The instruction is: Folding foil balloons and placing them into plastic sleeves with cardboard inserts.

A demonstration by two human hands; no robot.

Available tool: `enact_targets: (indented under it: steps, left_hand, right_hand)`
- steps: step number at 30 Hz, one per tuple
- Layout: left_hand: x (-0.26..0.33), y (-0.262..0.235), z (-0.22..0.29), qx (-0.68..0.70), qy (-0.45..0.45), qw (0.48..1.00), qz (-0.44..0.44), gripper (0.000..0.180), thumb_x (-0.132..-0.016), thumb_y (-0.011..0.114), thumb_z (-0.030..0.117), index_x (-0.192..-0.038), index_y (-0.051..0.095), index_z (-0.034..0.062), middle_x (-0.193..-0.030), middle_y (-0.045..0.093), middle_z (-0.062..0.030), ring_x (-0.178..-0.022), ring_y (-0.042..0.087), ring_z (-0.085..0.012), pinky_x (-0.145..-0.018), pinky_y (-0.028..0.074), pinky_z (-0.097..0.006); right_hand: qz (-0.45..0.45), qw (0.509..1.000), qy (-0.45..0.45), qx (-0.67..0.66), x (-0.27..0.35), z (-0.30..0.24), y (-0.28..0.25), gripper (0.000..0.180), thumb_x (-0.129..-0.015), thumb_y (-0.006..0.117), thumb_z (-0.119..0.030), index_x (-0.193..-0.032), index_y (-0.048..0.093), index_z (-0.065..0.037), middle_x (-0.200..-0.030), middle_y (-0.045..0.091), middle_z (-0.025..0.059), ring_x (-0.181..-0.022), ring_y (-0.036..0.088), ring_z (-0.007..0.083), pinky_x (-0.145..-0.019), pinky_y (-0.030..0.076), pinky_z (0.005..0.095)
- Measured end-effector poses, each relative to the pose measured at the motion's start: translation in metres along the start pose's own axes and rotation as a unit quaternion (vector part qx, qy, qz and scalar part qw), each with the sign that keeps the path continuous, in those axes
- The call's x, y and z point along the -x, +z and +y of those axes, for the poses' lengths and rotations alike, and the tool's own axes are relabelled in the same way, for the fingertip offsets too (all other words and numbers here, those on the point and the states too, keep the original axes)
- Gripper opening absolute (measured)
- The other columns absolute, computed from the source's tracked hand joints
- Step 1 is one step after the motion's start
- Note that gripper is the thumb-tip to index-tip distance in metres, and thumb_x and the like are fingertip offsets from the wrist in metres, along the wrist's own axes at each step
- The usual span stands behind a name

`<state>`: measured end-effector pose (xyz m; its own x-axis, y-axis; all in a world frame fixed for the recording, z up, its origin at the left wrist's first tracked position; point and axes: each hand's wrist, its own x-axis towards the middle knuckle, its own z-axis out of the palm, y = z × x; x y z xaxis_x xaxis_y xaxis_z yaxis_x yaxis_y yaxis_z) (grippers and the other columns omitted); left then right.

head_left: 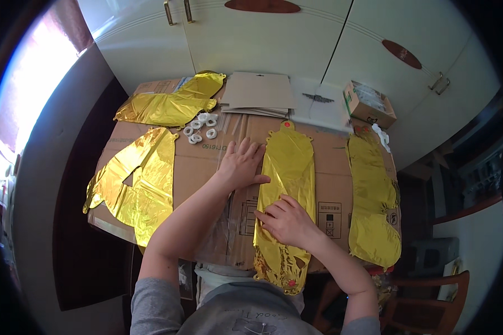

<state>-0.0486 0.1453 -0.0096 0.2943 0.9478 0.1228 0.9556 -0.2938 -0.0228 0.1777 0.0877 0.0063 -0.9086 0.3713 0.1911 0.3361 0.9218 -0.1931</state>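
Observation:
A long, flat gold foil balloon [288, 162] lies lengthwise in front of me, its lower end hanging over the near edge of the cardboard. A small red dot marks its top tab and another its lower end. My left hand [242, 164] rests palm down on the cardboard beside it, fingers spread, the thumb reaching onto the foil's left edge. Lower down, my right hand [286, 221] lies on the foil with loosely bent fingers apart, their tips near the left edge. Whether any fold of foil sits under those fingertips is hidden.
More flat gold foil balloons surround me: an A-shaped one [156, 184] at left, another [167, 103] behind it, and one [371, 195] at right. White ribbon rolls [195, 129], grey-brown card sheets [258, 91] and a small box [369, 103] stand toward the back of the cardboard [332, 190].

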Motion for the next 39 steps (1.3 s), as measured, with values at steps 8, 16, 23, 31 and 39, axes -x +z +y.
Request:
enact_targets:
  steps: [8, 16, 23, 31, 39]
  left_hand:
    - [-0.001, 0.002, -0.004, 0.009, -0.003, 1.0, 0.013, 0.091, -0.079, 0.057, 0.07, -0.144, 0.041, 0.0095, -0.135, 0.048, -0.0109, -0.138, 0.032, -0.0319, -0.106, 0.03, -0.057]
    - [-0.006, 0.005, -0.008, -0.009, -0.01, 1.0, 0.017, 0.083, -0.083, 0.055, 0.067, -0.145, 0.043, 0.0135, -0.137, 0.047, -0.0115, -0.136, 0.036, -0.0325, -0.105, 0.031, -0.053]
    - [-0.01, 0.001, -0.009, 0.01, -0.028, 0.998, 0.056, 0.072, -0.084, 0.058, 0.058, -0.138, 0.049, 0.0106, -0.137, 0.047, -0.0105, -0.134, 0.039, -0.0293, -0.104, 0.032, -0.052]
    - [0.084, -0.038, 0.028, 0.132, 0.184, 0.972, 0.067, 0.033, -0.079, 0.061, 0.023, -0.106, 0.068, 0.0061, -0.108, 0.065, -0.0086, -0.119, 0.053, -0.0234, -0.099, 0.037, -0.05]
    - [0.107, -0.026, 0.038, 0.14, 0.187, 0.966, 0.112, 0.039, -0.075, 0.061, 0.022, -0.109, 0.07, 0.0041, -0.117, 0.066, -0.0085, -0.123, 0.055, -0.0241, -0.103, 0.037, -0.051]
  right_hand:
    - [-0.003, 0.998, -0.043, -0.033, 0.01, -0.002, -0.001, 0.041, -0.085, 0.065, -0.026, -0.125, 0.063, -0.02, -0.12, 0.057, 0.0049, -0.12, 0.051, 0.0226, -0.106, 0.037, 0.0435]
    - [-0.074, 0.992, -0.077, -0.065, 0.022, -0.006, 0.003, 0.037, -0.092, 0.059, -0.032, -0.129, 0.06, -0.034, -0.145, 0.048, 0.0009, -0.139, 0.037, 0.0293, -0.114, 0.028, 0.0535]
    - [-0.076, 0.991, -0.09, -0.069, 0.023, -0.007, 0.001, 0.036, -0.09, 0.06, -0.037, -0.126, 0.061, -0.041, -0.145, 0.048, 0.0001, -0.14, 0.036, 0.0328, -0.114, 0.024, 0.0585]
    - [-0.071, 0.99, -0.082, -0.085, 0.023, -0.006, -0.001, 0.038, -0.087, 0.061, -0.033, -0.124, 0.063, -0.041, -0.142, 0.05, -0.0007, -0.141, 0.034, 0.0318, -0.115, 0.022, 0.0584]
    - [-0.07, 0.991, -0.088, -0.078, 0.022, -0.006, 0.0, 0.038, -0.085, 0.062, -0.034, -0.123, 0.063, -0.041, -0.138, 0.053, -0.0016, -0.14, 0.035, 0.0313, -0.115, 0.022, 0.0583]
